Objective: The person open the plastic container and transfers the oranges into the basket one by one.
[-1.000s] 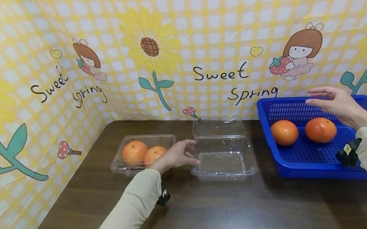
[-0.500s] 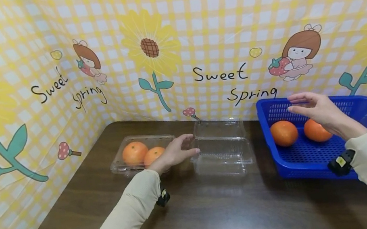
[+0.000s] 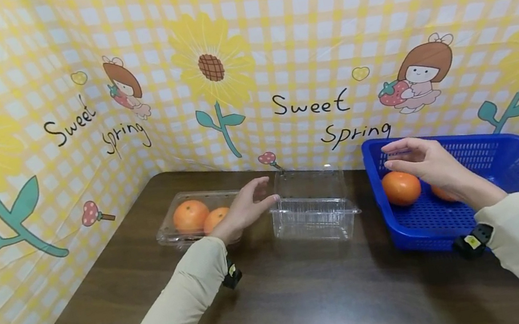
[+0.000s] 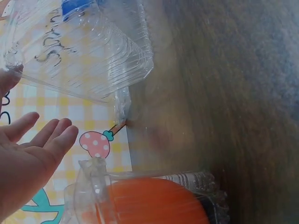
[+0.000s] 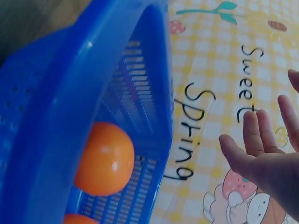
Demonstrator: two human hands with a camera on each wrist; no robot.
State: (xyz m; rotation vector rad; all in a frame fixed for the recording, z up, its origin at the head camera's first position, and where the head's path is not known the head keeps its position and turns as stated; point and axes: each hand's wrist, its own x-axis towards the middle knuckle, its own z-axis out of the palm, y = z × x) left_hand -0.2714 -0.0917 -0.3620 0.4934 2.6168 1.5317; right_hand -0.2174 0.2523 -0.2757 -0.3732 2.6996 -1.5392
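In the head view, my left hand point(image 3: 246, 208) is beside a clear plastic clamshell box point(image 3: 315, 220), whose lid point(image 3: 310, 183) stands up behind it. The box base looks tipped, front edge raised. In the left wrist view, the thumb point(image 4: 10, 78) meets or overlaps the box's edge; contact is hard to tell. The other fingers are extended, apart from the box. My right hand point(image 3: 424, 165), fingers spread and holding nothing, hovers over a blue plastic basket point(image 3: 432, 241). Inside sit an orange fruit point(image 3: 402, 188) and another orange fruit point(image 3: 442, 193), partly hidden by the hand.
Left of the box, behind my left hand, lies a closed clear clamshell point(image 3: 170, 224) with two orange fruits point(image 3: 191, 216) in it. A dark wooden table point(image 3: 285, 308) runs underneath. Behind rises a yellow checked cloth point(image 3: 312, 48) with printed flowers.
My right hand has moved left over the basket, covering part of one fruit. The clear box has gone from flat to tipped, while my left hand rose slightly and its fingers spread.
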